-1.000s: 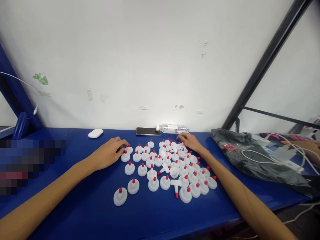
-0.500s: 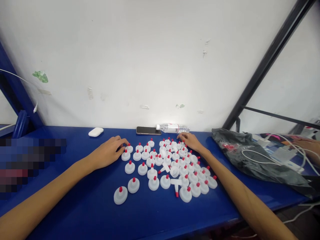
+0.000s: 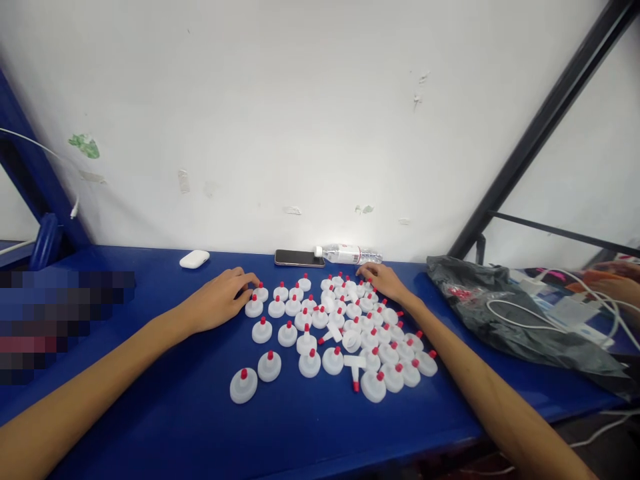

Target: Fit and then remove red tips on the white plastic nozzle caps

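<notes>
Many white round nozzle caps (image 3: 309, 363) with red tips are spread over the blue table in front of me, most of them standing upright. Several lie tipped on their sides, such as the cap (image 3: 355, 365) near the front. My left hand (image 3: 223, 300) rests at the left edge of the group, thumb and forefinger apart, fingertips against or just beside a cap (image 3: 260, 292). At the back right of the group, my right hand (image 3: 383, 280) lies with its fingers loosely bent beside the rear caps. I see nothing held in it, though its fingertips are partly hidden.
Along the wall lie a phone (image 3: 300, 258), a clear plastic bottle (image 3: 347, 255) and a white earphone case (image 3: 195, 259). A dark plastic bag (image 3: 480, 327) with cables on it covers the right side. Another person's hand (image 3: 617, 290) shows at far right.
The view has shifted slightly. Both my hands keep their places at the caps. At far right, the other person's hand has moved and something orange shows beside it.
</notes>
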Demonstrator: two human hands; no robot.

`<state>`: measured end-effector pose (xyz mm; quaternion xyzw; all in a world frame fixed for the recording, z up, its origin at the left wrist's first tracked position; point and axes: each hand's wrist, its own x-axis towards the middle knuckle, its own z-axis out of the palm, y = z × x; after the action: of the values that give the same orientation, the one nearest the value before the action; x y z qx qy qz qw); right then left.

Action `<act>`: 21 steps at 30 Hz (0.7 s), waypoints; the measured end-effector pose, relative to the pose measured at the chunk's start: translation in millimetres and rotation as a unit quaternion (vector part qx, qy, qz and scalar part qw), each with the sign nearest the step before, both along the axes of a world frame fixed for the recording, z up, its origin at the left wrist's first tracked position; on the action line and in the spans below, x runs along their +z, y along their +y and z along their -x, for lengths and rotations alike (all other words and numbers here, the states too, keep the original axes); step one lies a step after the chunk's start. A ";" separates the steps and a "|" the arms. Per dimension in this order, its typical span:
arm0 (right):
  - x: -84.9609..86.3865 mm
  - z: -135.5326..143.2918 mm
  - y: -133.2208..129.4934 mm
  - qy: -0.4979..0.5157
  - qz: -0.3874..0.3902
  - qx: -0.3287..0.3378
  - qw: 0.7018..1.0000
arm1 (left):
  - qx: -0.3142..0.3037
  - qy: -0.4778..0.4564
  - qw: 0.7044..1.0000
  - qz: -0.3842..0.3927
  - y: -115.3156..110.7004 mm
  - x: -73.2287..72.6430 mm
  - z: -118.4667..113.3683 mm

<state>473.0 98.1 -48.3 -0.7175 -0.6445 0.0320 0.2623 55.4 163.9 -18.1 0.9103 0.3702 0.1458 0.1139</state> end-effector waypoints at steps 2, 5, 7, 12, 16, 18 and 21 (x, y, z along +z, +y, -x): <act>0.5 0.6 -0.3 0.002 0.000 0.002 1.000 | -0.001 0.002 1.000 0.001 -0.3 0.1 0.0; 0.9 0.8 -0.2 0.003 0.001 0.004 1.000 | 0.000 0.005 1.000 0.003 0.4 -0.7 0.3; 0.7 0.4 0.4 0.003 0.004 0.003 1.000 | -0.002 0.003 1.000 0.001 1.7 -2.1 0.6; -1.3 -1.9 2.3 -0.002 0.008 0.001 1.000 | 0.003 0.017 1.000 0.001 4.6 -5.2 0.9; -2.8 -3.8 2.8 -0.009 0.008 -0.002 1.000 | 0.003 0.019 1.000 -0.002 6.3 -6.7 0.9; -2.9 -4.1 2.5 -0.010 0.008 -0.002 1.000 | -0.002 0.017 1.000 -0.008 7.5 -7.7 1.1; -2.4 -3.8 1.8 -0.010 0.008 -0.001 1.000 | -0.004 0.017 1.000 -0.014 8.7 -8.4 1.2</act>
<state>476.8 99.9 -50.7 -0.7203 -0.6463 0.0300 0.2502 54.2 172.5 -26.5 0.9157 0.3666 0.1345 0.0954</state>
